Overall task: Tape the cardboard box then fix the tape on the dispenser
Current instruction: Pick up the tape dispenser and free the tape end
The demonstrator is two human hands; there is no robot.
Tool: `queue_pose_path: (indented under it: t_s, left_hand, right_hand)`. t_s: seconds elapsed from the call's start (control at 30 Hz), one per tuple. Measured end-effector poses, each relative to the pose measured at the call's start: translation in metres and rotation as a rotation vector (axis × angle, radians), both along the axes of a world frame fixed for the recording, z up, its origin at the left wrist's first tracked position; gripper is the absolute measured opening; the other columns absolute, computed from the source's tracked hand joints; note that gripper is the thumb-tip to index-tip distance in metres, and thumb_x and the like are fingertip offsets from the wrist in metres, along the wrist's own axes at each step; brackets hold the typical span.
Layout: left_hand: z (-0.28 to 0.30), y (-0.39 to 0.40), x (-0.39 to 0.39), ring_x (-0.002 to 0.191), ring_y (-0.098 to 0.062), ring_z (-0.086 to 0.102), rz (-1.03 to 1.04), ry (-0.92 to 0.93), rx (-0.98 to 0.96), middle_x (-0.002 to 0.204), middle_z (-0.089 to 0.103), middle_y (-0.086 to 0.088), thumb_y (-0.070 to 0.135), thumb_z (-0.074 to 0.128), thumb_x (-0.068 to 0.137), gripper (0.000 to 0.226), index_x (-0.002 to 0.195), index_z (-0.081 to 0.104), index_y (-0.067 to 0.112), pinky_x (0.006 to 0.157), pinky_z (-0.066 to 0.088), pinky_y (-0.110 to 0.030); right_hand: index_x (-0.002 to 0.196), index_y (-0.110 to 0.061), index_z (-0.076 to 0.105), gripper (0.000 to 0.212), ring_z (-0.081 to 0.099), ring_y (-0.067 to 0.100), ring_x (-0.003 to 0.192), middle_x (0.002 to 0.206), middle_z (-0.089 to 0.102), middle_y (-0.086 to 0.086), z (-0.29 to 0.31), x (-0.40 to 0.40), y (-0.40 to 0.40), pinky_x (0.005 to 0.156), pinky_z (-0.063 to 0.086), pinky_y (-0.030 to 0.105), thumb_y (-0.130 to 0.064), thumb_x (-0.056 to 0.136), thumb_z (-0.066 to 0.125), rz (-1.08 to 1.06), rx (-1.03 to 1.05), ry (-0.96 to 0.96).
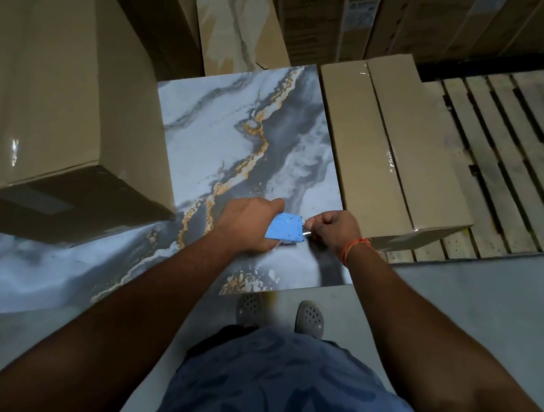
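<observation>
Here the left hand [249, 225] grips the light, rigid blue plastic tape dispenser [284, 229] over the marbled tile surface [231, 135]; the right hand [336, 228] pinches its thin, sticky tape end.

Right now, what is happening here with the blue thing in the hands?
A person stands over a marble-patterned tile and holds a blue plastic tape dispenser in the left hand. The right hand pinches something at the dispenser's front end, probably the tape's loose end, though it is too small to tell. Flat brown cardboard boxes lie beside the tile, clear tape on them.
</observation>
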State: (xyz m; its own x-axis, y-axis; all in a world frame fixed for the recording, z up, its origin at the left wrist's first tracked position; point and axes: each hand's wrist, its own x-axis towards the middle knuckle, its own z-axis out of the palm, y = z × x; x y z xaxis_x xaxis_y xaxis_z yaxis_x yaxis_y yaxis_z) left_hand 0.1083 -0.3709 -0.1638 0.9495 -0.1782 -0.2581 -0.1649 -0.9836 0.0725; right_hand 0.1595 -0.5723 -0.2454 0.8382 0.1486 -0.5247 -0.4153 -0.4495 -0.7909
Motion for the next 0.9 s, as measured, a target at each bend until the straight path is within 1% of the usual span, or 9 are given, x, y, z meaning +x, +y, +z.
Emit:
queue_pose_path:
  t_s: [0.1, 0.17, 0.33, 0.57, 0.7, 0.77, 0.83, 0.9]
  left_hand:
    - [0.000, -0.003, 0.000, 0.092, -0.027, 0.068, 0.014, -0.009, 0.026, 0.102, 0.070, 0.000, 0.055, 0.070, 0.075, 0.051, 0.115, 0.052, 0.029, 0.066, 0.046, -0.031]
    - [-0.001, -0.004, 0.000, 0.093, -0.027, 0.068, 0.022, -0.010, 0.033, 0.102, 0.070, 0.000, 0.057, 0.069, 0.075, 0.052, 0.115, 0.052, 0.030, 0.065, 0.043, -0.030]
    - [-0.001, -0.013, 0.002, 0.093, -0.029, 0.067, 0.051, 0.009, 0.016, 0.101, 0.070, -0.001, 0.055, 0.070, 0.074, 0.051, 0.114, 0.052, 0.029, 0.065, 0.041, -0.030]
    - [-0.004, -0.021, 0.008, 0.092, -0.028, 0.067, 0.074, 0.025, 0.004, 0.100, 0.070, -0.001, 0.052, 0.071, 0.073, 0.051, 0.113, 0.052, 0.029, 0.066, 0.040, -0.030]
    - [-0.003, -0.026, 0.009, 0.094, -0.028, 0.067, 0.083, 0.029, 0.012, 0.101, 0.070, -0.001, 0.050, 0.073, 0.073, 0.051, 0.114, 0.052, 0.029, 0.068, 0.042, -0.030]
    - [-0.002, -0.027, 0.009, 0.093, -0.028, 0.066, 0.089, 0.037, 0.017, 0.101, 0.069, -0.001, 0.049, 0.073, 0.072, 0.051, 0.114, 0.051, 0.030, 0.068, 0.042, -0.030]
    - [-0.001, -0.028, 0.009, 0.093, -0.028, 0.066, 0.091, 0.042, 0.023, 0.100, 0.069, -0.002, 0.048, 0.074, 0.072, 0.050, 0.113, 0.052, 0.029, 0.068, 0.042, -0.030]
    - [0.000, -0.030, 0.010, 0.092, -0.027, 0.065, 0.096, 0.051, 0.036, 0.100, 0.069, -0.002, 0.046, 0.074, 0.072, 0.049, 0.113, 0.052, 0.029, 0.068, 0.041, -0.030]
  right_hand:
    - [0.070, -0.015, 0.078, 0.019, 0.055, 0.011, 0.049, 0.056, 0.068, 0.000, -0.002, 0.003, -0.004, 0.056, 0.049, 0.028, -0.007, 0.086, 0.072, 0.020, 0.016, -0.008]
    - [0.064, -0.019, 0.076, 0.025, 0.054, 0.010, 0.047, 0.051, 0.067, -0.004, -0.003, 0.003, -0.007, 0.054, 0.048, 0.027, -0.007, 0.086, 0.073, 0.014, 0.017, -0.004]
    - [0.057, -0.021, 0.073, 0.028, 0.052, 0.007, 0.044, 0.048, 0.064, -0.007, -0.002, 0.009, -0.021, 0.057, 0.046, 0.024, -0.008, 0.082, 0.075, -0.007, -0.004, -0.027]
    - [0.063, -0.021, 0.075, 0.022, 0.056, 0.006, 0.047, 0.050, 0.065, -0.009, 0.009, 0.015, -0.036, 0.059, 0.048, 0.022, -0.012, 0.083, 0.078, -0.003, -0.056, -0.038]
    - [0.076, -0.012, 0.079, 0.010, 0.057, 0.010, 0.052, 0.059, 0.066, -0.001, 0.016, 0.013, -0.042, 0.049, 0.044, 0.019, -0.009, 0.085, 0.076, -0.036, -0.063, 0.000]
    - [0.081, -0.007, 0.079, 0.007, 0.060, 0.011, 0.054, 0.062, 0.067, 0.001, 0.019, 0.014, -0.044, 0.047, 0.046, 0.018, -0.006, 0.086, 0.074, -0.051, -0.062, 0.016]
    - [0.083, -0.004, 0.079, 0.007, 0.062, 0.013, 0.057, 0.064, 0.069, 0.003, 0.020, 0.015, -0.045, 0.051, 0.049, 0.019, -0.005, 0.087, 0.073, -0.073, -0.069, 0.015]
    - [0.081, -0.005, 0.079, 0.008, 0.064, 0.017, 0.060, 0.066, 0.070, 0.005, 0.020, 0.016, -0.045, 0.058, 0.054, 0.023, -0.003, 0.086, 0.072, -0.087, -0.077, 0.007]
